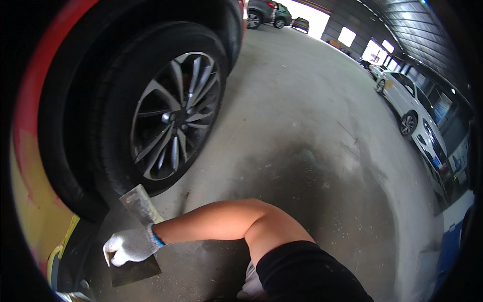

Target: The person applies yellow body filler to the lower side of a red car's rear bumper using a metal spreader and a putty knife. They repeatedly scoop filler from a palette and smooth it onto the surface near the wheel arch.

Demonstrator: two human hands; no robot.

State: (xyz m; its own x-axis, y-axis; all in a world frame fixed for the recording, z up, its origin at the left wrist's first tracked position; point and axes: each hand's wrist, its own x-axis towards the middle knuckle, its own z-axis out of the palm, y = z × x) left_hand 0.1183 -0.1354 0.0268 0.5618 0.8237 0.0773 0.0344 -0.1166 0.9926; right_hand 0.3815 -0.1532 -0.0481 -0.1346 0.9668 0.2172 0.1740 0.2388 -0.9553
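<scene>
My right hand (132, 245), in a whitish knitted glove with a blue cuff edge, reaches left and grips a dark, flat putty spreader (136, 272), whose wide blade shows below the fingers. A second flat, putty-smeared plate (139, 204) sticks out above the wrist, partly hidden by it; whether the two are joined I cannot tell. Just left of the hand is a red car's body panel (41, 204) with yellowish filler or primer around the wheel arch. The car's wheel (175, 117), with a black tire and a multi-spoke alloy rim, stands above the hand. My left hand is not in view.
Stained concrete floor (302, 124) spreads through the workshop. A white car (411, 94) stands at the right, and several darker cars, one of them a grey car (260, 11), stand near the bright doorway. A blue object (449, 245) lies at the lower right rim.
</scene>
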